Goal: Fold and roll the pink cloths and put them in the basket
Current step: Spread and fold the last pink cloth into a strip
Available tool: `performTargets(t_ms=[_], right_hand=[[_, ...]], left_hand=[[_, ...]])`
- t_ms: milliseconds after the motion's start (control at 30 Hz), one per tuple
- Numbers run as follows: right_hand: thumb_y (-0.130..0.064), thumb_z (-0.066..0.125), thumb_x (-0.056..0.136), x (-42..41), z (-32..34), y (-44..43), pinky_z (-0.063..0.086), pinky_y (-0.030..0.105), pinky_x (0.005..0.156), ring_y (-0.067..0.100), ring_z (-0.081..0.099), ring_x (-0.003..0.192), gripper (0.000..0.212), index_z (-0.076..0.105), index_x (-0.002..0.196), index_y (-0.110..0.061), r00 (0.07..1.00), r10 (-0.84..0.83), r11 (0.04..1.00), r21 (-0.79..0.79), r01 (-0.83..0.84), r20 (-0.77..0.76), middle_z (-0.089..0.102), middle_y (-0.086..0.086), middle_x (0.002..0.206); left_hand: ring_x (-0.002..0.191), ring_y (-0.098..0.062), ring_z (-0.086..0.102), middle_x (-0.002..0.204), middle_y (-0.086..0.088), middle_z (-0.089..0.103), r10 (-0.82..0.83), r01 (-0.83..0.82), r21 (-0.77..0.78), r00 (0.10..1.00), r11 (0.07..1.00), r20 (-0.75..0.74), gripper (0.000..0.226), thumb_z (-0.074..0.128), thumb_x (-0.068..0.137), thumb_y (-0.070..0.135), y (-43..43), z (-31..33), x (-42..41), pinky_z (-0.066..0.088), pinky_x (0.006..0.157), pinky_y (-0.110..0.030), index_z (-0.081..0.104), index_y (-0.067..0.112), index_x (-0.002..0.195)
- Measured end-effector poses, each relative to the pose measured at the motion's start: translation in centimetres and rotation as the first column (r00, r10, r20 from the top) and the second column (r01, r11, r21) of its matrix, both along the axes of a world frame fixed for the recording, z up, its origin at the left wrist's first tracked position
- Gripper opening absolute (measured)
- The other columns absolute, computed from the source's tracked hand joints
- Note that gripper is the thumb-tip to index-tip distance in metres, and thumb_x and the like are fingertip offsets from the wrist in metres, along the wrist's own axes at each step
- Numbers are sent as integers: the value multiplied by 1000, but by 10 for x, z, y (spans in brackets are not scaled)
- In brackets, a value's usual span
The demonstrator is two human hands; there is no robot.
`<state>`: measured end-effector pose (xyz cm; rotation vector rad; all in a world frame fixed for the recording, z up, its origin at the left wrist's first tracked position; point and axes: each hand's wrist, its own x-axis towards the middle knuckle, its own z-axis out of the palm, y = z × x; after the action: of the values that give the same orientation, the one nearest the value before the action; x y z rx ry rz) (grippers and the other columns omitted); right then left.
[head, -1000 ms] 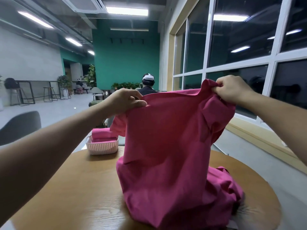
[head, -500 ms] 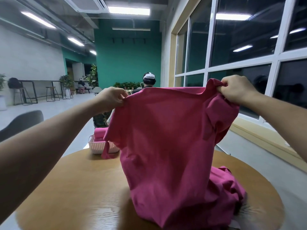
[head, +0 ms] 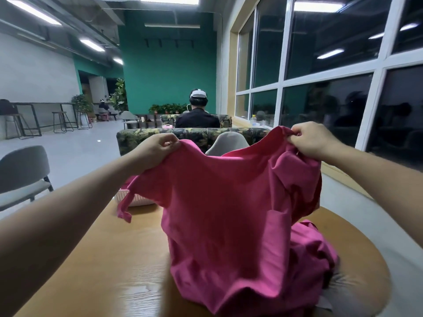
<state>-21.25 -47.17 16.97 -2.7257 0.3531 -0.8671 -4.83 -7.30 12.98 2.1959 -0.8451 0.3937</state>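
I hold a pink cloth, shaped like a T-shirt, up over the round wooden table. My left hand pinches its top left corner and my right hand pinches its top right corner. The cloth hangs spread between them, its lower hem resting on the table. More crumpled pink cloth lies behind it at the right. The white basket stands at the table's far left edge, mostly hidden by the hanging sleeve.
A grey chair stands left of the table and a pale chair back beyond it. A patterned sofa with a seated person lies further off. Windows run along the right.
Both hands have drawn apart and dropped lower, spreading the cloth wider. The left sleeve now hangs over the basket. The view has tilted so more of the room shows.
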Motion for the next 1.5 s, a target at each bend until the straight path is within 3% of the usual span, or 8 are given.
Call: performTargets(t_ms=[100, 233, 533, 700, 800, 1000, 1200, 1500], right_hand=[[-30, 67, 96, 22, -18, -10, 50, 41, 74, 34, 65, 87, 21, 73, 84, -14, 999, -1, 1000, 16, 2, -51, 73, 10, 88], [-30, 66, 96, 57, -47, -27, 48, 38, 76, 29, 65, 90, 18, 77, 87, -18, 992, 0, 999, 50, 6, -129, 74, 8, 90], [-28, 64, 92, 164, -92, -77, 52, 38, 68, 31, 65, 77, 26, 73, 77, -9, 975, -88, 980, 157, 121, -204, 71, 13, 77], [-33, 60, 96, 232, -84, -103, 51, 41, 76, 43, 67, 96, 27, 74, 98, -11, 973, -230, 934, 286, 214, 24, 73, 20, 97], [-42, 59, 98, 269, -87, -110, 52, 43, 90, 40, 66, 108, 40, 57, 124, -12, 969, -226, 898, 407, 167, 101, 69, 17, 117], [-47, 63, 101, 286, -149, -104, 46, 44, 109, 42, 53, 137, 98, -6, 168, -27, 975, -39, 919, 375, 121, -219, 41, 17, 163], [-32, 62, 105, 271, -211, -96, 28, 35, 121, 28, 33, 155, 76, 22, 166, -10, 937, 77, 947, 320, 38, -340, 30, 12, 170], [-22, 66, 94, 222, -252, -82, 44, 36, 108, 26, 60, 125, 50, 59, 143, -16, 908, 112, 973, 230, -18, -404, 59, 8, 140]], left_hand=[[77, 6, 62, 91, 7, 71, 3, -3, 14, 1000, 1000, 5, 20, 63, 105, 34, -9, -17, 17, 43, 69, -8, 74, 18, 99], [88, -16, 67, 88, 6, 74, 48, -46, 77, 998, 996, -28, 20, 63, 103, 45, -17, -48, 59, 51, 85, -37, 71, 27, 98], [79, -15, 62, 81, 12, 69, 107, -103, 129, 994, 986, -23, 18, 64, 103, 42, -59, -79, 170, 46, 74, -34, 71, 26, 97], [90, -26, 65, 91, 1, 70, 234, -242, 62, 966, 968, 108, 17, 59, 106, 36, -91, -58, 235, 41, 75, -34, 70, 23, 101], [109, -37, 61, 113, -14, 68, 344, -353, 4, 915, 936, 208, 18, 59, 105, 29, -109, -51, 267, 43, 87, -42, 69, 18, 115], [130, -34, 47, 136, -7, 53, 387, -409, 228, 912, 883, 136, 42, 63, 98, 53, -131, -104, 291, 41, 103, -57, 56, 36, 136], [127, -30, 52, 131, -3, 59, 305, -309, 249, 951, 918, 54, 38, 66, 97, 47, -121, -164, 272, 41, 102, -51, 60, 30, 130], [126, -22, 56, 134, -5, 60, 117, -90, 231, 987, 969, -108, 42, 67, 100, 41, -111, -215, 207, 42, 109, -37, 59, 19, 134]])
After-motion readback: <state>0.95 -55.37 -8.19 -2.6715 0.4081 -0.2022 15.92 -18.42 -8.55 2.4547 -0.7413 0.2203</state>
